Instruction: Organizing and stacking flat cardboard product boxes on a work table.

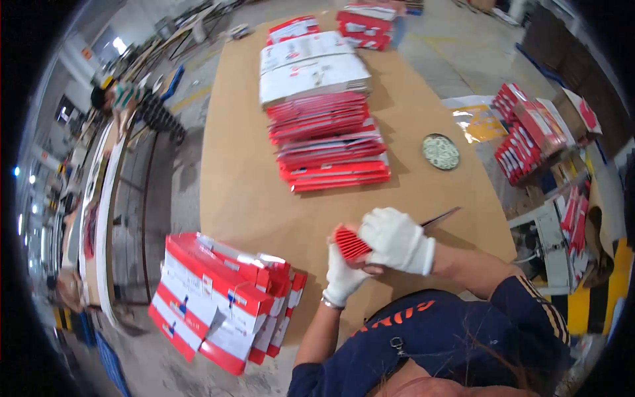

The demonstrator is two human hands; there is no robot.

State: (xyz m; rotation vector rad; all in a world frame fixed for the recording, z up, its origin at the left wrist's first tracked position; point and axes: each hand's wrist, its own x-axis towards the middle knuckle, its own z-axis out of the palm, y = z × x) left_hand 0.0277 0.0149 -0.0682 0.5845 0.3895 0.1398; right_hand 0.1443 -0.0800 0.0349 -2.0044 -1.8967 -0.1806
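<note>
A small red ribbed piece (350, 244), with parallel ridges across its face, is held up in front of my body over the table's near edge. My left hand (344, 276), in a white glove with bare fingertips showing, is closed round it from the left and below. My right hand (399, 242), also white-gloved, curls its fingers against the right side of the same piece. Behind the right hand a thin dark pointed thing (441, 216) sticks out; its other end is hidden, and I cannot make out its kind.
Flat red-and-white packages (331, 142) are stacked on the brown table (245, 172), with white cartons (314, 69) behind. A round tin (440, 151) lies right. More red-and-white boxes (218, 298) stand left, beside the table. A person (132, 102) bends over a far-left bench.
</note>
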